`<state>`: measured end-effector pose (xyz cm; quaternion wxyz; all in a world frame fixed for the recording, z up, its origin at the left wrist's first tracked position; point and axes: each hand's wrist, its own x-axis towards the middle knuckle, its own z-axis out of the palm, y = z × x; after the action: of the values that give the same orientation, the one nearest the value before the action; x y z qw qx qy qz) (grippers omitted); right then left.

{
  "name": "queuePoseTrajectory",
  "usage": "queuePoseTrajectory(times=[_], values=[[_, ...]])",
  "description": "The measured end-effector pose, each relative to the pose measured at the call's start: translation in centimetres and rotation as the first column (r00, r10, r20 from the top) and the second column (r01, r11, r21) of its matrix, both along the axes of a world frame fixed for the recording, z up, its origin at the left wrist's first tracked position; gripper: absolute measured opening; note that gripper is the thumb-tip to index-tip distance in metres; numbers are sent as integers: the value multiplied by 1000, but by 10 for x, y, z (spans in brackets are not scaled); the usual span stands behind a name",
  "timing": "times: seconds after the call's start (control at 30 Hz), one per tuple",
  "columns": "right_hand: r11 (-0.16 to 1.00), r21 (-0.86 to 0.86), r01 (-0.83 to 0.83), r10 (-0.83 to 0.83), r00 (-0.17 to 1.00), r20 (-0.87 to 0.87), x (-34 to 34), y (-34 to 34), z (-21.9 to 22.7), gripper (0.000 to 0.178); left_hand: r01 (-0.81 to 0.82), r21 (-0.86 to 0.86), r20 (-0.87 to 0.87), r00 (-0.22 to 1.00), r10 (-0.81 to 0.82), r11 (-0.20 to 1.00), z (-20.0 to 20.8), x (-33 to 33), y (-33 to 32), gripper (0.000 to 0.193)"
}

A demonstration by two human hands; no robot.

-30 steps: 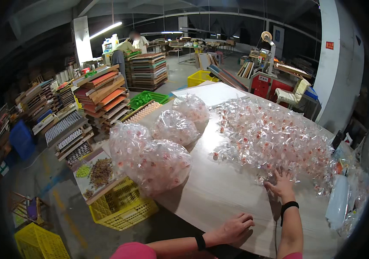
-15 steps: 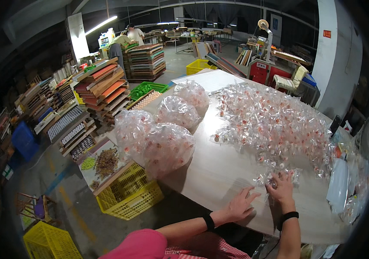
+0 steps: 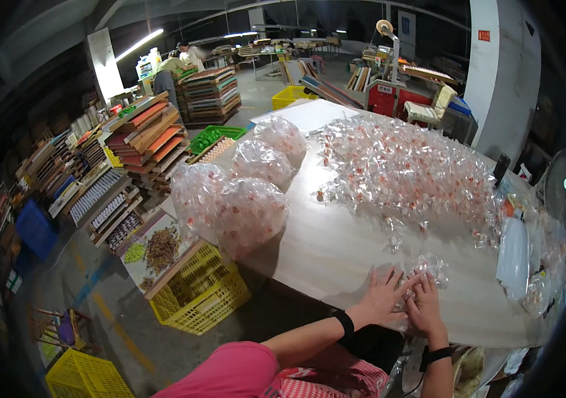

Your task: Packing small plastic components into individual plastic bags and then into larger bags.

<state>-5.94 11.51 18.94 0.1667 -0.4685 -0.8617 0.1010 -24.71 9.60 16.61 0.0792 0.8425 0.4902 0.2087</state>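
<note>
Packets (image 3: pixel 431 266) on the table (image 3: pixel 336 245), just at the fingertips of the right hand (image 3: pixel 424 308), apart from the larger pile (image 3: pixel 402 172). With the left hand (image 3: pixel 379 302) spread wide close beside, right fingers slightly bent; cannot tell whether gripping anything.

Pale table (image 3: pixel 336 252): loose clear packets (image 3: pixel 409 172), bulging bags (image 3: pixel 253 212).

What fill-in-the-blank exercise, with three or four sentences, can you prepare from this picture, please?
1. The wristbands of the left hand and right hand are ____.
2. The big round bags number ____.
3. Many small packets spread over the table to the ____ of these bags.
4. The crate nearest the hands is ____.

Missing words: black; four; right; yellow.
</note>
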Motion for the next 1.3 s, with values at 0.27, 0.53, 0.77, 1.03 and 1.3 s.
queuePoseTrajectory(times=[0.27, 0.53, 0.77, 1.03, 1.3], values=[[969, -182, 168, -248, 685, -685, 29, 2, -6, 55, -134, 140, 48, 991, 128, 981, 8, -10, 14, 86], [842, -196, 502, -428, 403, -809, 63, 7, -20, 62, 80, 157, -11, 997, -79, 984, 10, 17, 18, 67], [910, -23, 415, -334, 698, -633, 68, 9, -4, 61, 11, 133, -66, 998, -2, 991, 11, -1, 12, 41], [969, 111, 220, -198, 963, -184, 62, 0, 2, 49, -75, 210, -69, 993, 91, 975, 8, -43, 10, 36], [912, 171, 373, -354, 925, -136, 86, -7, 1, 32, -77, 206, -45, 995, 88, 976, 15, -62, 6, 39]])
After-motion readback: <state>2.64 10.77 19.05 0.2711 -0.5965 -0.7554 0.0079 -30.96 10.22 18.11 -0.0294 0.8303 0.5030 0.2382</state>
